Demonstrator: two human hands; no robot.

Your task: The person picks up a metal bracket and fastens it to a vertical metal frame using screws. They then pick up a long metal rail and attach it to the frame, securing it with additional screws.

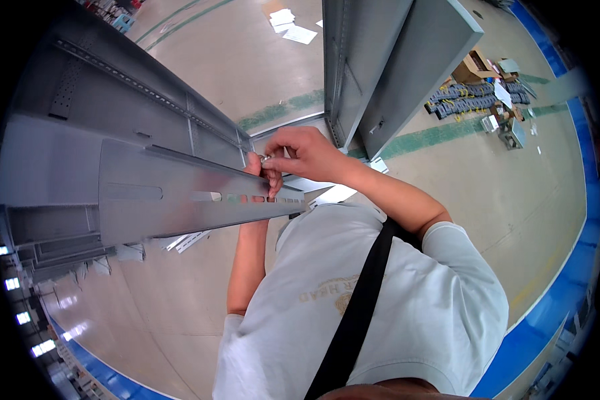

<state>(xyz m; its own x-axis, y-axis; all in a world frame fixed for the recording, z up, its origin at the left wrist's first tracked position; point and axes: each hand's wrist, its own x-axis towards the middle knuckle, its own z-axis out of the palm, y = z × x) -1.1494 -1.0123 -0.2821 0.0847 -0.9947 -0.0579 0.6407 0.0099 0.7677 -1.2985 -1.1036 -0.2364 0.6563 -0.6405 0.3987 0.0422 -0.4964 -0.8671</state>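
A long grey sheet-metal panel with a row of slots reaches toward me from the left of the cabinet frame. My left arm passes behind it. Past its upper edge my left hand shows, partly hidden, with curled fingers; some skin is visible through the slots. What it grips cannot be made out. From the right, my right hand meets it, thumb and forefinger pinched on a small shiny metal fastener. Its exact kind is too small to tell.
Grey cabinet walls with a perforated rail stand at the left. An open grey door stands at the far right. Beyond it lie a cardboard box and bundled dark parts on the floor. Paper sheets lie farther off.
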